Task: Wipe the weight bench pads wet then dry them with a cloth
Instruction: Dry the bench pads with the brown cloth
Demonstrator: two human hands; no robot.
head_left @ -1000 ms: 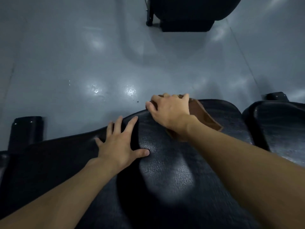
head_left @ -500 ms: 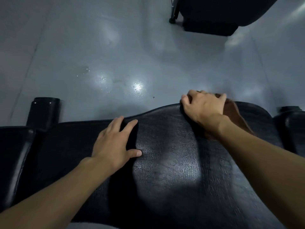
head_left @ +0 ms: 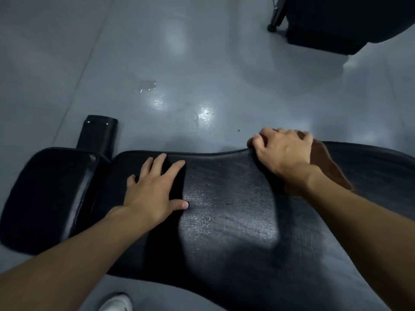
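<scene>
Right hand (head_left: pixel 284 151) grips brown cloth (head_left: pixel 325 167) at main pad (head_left: pixel 229 221) far edge; left hand (head_left: pixel 155 189) flat, fingers spread; wet-or-dry pass unclear; small pad (head_left: pixel 47 198) apparently pending.

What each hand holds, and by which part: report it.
The right hand curls over the far end of the brown cloth, pressing it against the bench pad. The left hand holds nothing, flat on the pad.
</scene>
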